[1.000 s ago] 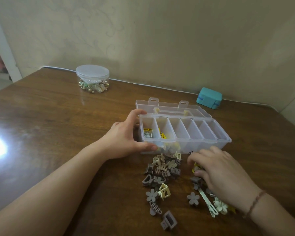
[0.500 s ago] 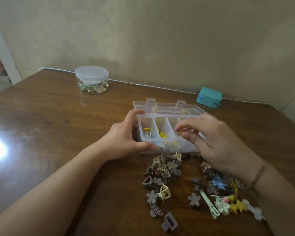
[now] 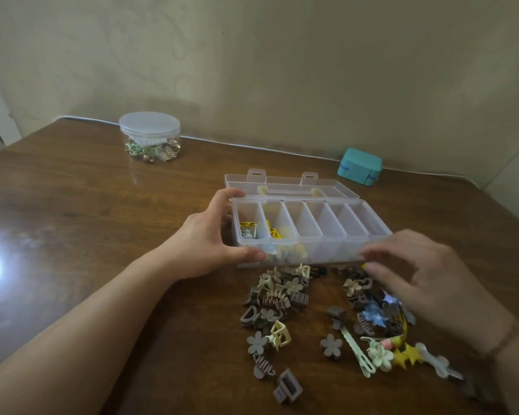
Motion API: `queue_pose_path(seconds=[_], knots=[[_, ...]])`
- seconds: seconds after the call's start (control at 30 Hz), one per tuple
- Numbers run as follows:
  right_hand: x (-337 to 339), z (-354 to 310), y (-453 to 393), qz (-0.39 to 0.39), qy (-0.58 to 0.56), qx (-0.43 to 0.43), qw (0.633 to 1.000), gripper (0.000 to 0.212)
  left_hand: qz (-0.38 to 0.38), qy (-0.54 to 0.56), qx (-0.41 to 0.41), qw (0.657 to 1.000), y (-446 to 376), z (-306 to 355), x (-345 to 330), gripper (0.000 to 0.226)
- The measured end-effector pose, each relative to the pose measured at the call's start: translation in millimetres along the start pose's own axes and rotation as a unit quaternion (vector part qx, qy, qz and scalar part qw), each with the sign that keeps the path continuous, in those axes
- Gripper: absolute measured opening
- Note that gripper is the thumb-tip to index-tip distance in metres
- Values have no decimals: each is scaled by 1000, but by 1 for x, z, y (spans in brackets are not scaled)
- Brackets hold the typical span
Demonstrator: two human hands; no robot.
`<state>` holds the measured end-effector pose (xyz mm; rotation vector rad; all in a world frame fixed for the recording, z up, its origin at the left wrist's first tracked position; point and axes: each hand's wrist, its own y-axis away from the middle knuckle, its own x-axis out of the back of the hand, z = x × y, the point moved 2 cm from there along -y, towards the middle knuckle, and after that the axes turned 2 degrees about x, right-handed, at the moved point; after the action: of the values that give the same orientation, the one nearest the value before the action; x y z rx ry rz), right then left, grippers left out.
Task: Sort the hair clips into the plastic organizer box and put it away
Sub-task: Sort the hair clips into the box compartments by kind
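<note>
A clear plastic organizer box (image 3: 321,223) with several compartments stands open on the brown table, its lid (image 3: 285,184) folded back behind it. The two leftmost compartments hold yellow clips (image 3: 274,232). My left hand (image 3: 213,238) grips the box's left end, thumb on the front wall and fingers on the back rim. My right hand (image 3: 426,280) hovers with spread fingers at the box's front right corner, above a heap of hair clips (image 3: 372,310), and holds nothing that I can see. A second heap of beige and brown clips (image 3: 276,298) lies in front of the box.
A round clear jar (image 3: 149,136) with a lid and trinkets inside stands at the back left. A small teal case (image 3: 359,166) sits at the back right near the wall. A white cable runs along the table's far edge.
My right hand pulled back from over the box's middle compartments, down and right, to above the right heap. My left hand kept its grip on the box.
</note>
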<state>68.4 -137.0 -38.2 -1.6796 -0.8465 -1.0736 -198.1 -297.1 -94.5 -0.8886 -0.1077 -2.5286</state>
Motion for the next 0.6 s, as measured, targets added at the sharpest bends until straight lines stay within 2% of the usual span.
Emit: queue_pose_path(seconds=[0.07, 0.17, 0.27, 0.37, 0.6], knots=[[3, 3, 20, -28, 24, 0, 999, 27, 1, 3, -4, 1000, 0, 2, 0, 102], [9, -2, 50, -34, -3, -20, 999, 28, 3, 10, -7, 1000, 0, 3, 0, 101], [1, -21, 72, -29, -12, 21, 999, 32, 2, 15, -8, 1000, 0, 2, -1, 102], [-17, -32, 82, 1, 34, 79, 996, 30, 3, 17, -8, 1000, -1, 2, -1, 103], [-29, -33, 81, 94, 76, 138, 983, 15, 2, 16, -9, 1000, 0, 3, -1, 102]])
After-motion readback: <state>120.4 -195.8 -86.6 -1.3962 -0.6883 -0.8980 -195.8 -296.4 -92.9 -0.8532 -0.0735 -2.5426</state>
